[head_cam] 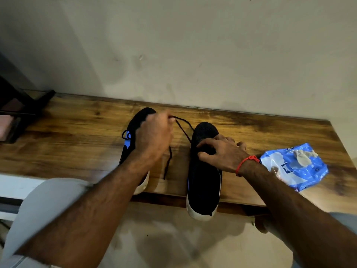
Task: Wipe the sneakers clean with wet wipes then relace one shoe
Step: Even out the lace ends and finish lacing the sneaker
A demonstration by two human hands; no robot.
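Two black sneakers with white soles stand side by side on a wooden bench (77, 128), toes toward the wall. My left hand (154, 134) hovers over the left sneaker (133, 128) and pinches a dark lace (182, 128) pulled out to the left from the right sneaker (204, 182). The lace's loose end hangs down between the shoes. My right hand (222, 153) grips the right sneaker at its eyelets, fingers curled round the tongue area. The heel of the right sneaker sticks out over the bench's front edge.
A blue wet-wipes pack (295, 167) with a crumpled used wipe (303, 157) on top lies at the bench's right end. A dark rack (21, 111) stands at the far left. The wall runs right behind the bench. My knee (50, 206) is below left.
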